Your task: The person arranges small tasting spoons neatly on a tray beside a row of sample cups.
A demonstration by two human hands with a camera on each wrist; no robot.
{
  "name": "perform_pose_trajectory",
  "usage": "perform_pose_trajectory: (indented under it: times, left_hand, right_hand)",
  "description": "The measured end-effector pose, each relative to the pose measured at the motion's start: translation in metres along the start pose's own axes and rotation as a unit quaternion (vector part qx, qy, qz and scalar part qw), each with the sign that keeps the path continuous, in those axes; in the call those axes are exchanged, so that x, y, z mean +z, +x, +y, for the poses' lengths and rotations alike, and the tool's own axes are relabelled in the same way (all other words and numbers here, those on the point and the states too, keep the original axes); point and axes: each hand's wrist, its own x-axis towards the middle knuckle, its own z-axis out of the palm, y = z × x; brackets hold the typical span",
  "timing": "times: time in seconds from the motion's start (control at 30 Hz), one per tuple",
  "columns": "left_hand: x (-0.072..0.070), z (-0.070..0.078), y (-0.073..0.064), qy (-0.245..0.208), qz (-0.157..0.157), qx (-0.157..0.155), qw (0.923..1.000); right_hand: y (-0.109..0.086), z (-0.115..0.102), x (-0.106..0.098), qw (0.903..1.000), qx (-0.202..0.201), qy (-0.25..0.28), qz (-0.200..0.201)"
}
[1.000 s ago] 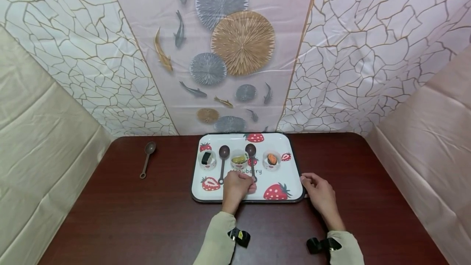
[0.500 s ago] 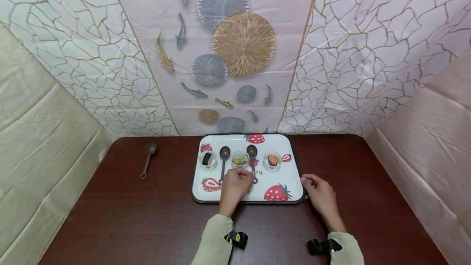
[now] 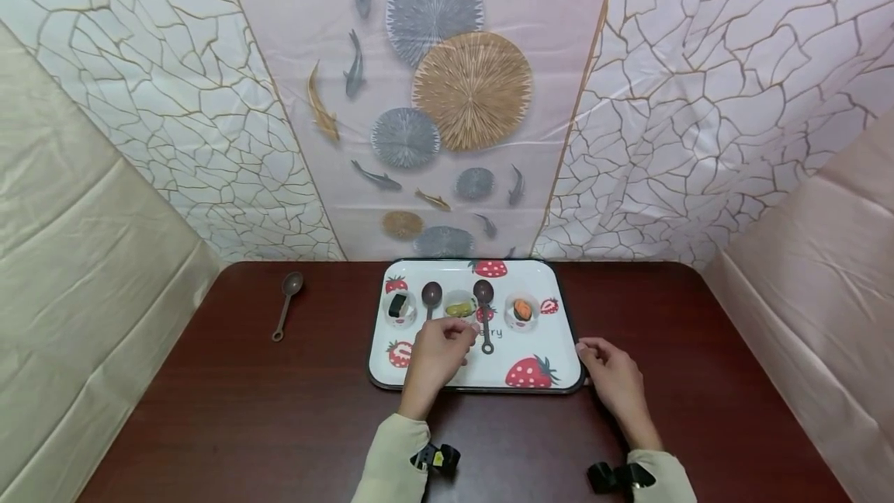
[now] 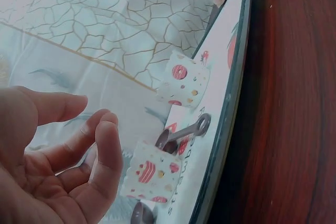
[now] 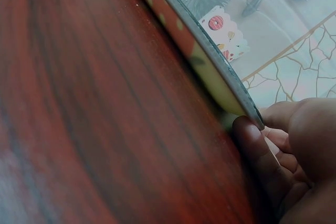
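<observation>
A white strawberry-print tray (image 3: 440, 269) with a dark rim lies on the table. My left hand (image 3: 434, 352) hovers over its front middle, holding nothing; in the left wrist view its loosely curled fingers (image 4: 108, 153) are apart from the thumb. Near it lie a brown spoon (image 3: 483, 292) and another brown spoon (image 3: 431, 295), whose handle is partly hidden by the hand. My right hand (image 3: 616, 379) pinches the tray's right rim near the front corner; the right wrist view shows its thumb and fingers on either side of the edge.
Three small printed paper cups stand on the tray: the left cup (image 3: 400, 321) with a dark-wrapped piece, the middle cup (image 4: 152, 174) with something green-yellow, the right cup (image 3: 524, 325) with an orange-topped piece. A third spoon (image 3: 292, 284) lies on the table's left. A patterned cloth hangs behind.
My left hand has drawn left, away from the right-hand spoon's handle, which now shows in full. The right hand stays on the rim. The head view has shifted slightly.
</observation>
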Motion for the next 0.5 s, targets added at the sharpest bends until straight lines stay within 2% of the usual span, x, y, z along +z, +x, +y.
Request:
perform_pose_trajectory:
  times: [0.1,0.3,0.5]
  left_hand:
    - [-0.004,0.0,-0.003,-0.002,-0.001,-0.001,1.0]
    - [-0.021,-0.002,-0.005,0.026,-0.024,0.031,0.9989]
    - [-0.046,0.001,-0.011,0.073,0.005,0.064,0.9953]
  right_hand:
    - [0.0,0.001,-0.001,1.0,-0.002,0.0,0.0]
    - [0.0,0.001,-0.002,1.0,-0.001,-0.002,0.001]
    - [-0.001,0.002,0.0,1.0,-0.006,0.003,0.003]
